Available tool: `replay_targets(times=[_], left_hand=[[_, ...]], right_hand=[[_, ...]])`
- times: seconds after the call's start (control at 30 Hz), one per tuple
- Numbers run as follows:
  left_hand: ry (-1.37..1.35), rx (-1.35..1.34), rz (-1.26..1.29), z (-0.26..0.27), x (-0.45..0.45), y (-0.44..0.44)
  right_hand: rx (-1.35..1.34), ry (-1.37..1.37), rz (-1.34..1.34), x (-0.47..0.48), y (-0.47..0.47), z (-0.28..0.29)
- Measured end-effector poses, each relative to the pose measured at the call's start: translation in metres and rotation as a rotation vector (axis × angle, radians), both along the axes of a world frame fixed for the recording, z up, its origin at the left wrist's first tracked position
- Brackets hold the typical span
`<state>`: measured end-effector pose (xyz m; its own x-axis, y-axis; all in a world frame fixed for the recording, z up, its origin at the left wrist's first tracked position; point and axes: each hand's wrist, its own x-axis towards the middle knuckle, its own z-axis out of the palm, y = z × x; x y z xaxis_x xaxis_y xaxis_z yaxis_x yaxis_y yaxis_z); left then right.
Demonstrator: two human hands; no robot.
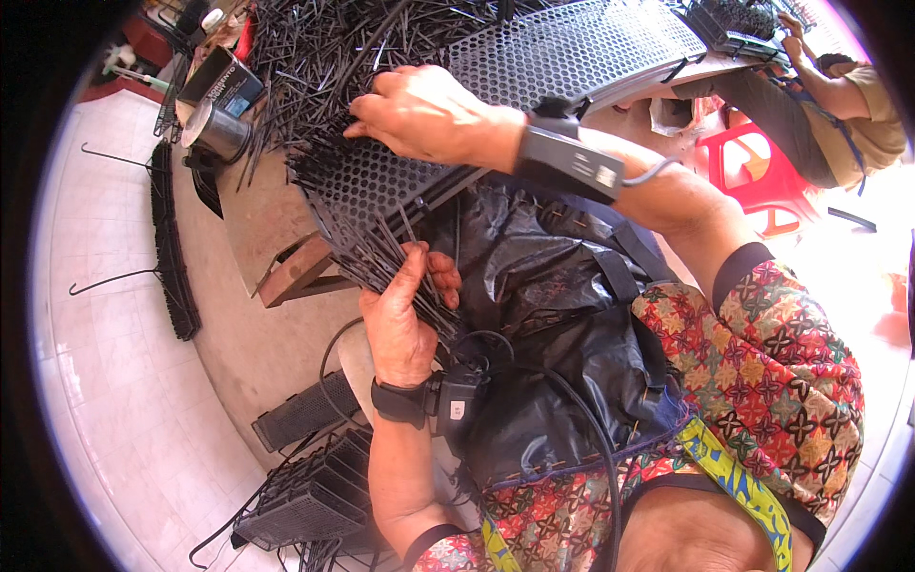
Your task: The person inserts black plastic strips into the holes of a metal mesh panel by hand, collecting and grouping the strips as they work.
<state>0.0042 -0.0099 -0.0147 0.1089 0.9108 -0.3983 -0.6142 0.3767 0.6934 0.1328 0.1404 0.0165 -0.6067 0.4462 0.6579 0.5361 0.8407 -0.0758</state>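
Note:
My left hand [404,314] is closed around a bundle of thin dark strips [382,261], their ends fanned toward the panel. Above it, my right hand [436,111] reaches over a black perforated panel [386,171] with round holes. Its fingertips are bent down at a dense row of short black strips [325,146] standing at the panel's left end. Whether a strip is pinched there is hidden by the fingers. The panel stretches away to the upper right beneath my right forearm. A black apron [565,300] covers my lap, below the panel's near edge.
Loose black strips [314,57] are heaped behind the panel. A metal cup [218,132] and a printed box [221,82] stand left of the heap. Black perforated racks [307,500] sit on the floor at lower left. Another person [829,107] works by a red plastic stool [758,171].

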Motion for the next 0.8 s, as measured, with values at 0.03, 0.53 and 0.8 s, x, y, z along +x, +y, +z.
replay_targets(times=[0.03,0.53,0.8], left_hand=[[-0.001,-0.005,0.002,0.000,0.001,0.000],[-0.045,-0.051,0.013,-0.001,0.002,0.007],[-0.030,-0.050,-0.005,-0.002,-0.003,0.002]], right_hand=[[-0.146,0.070,0.011,0.002,-0.010,0.000],[-0.111,0.516,-0.144,0.027,0.005,0.016],[0.087,0.302,0.005,0.015,0.024,-0.005]])
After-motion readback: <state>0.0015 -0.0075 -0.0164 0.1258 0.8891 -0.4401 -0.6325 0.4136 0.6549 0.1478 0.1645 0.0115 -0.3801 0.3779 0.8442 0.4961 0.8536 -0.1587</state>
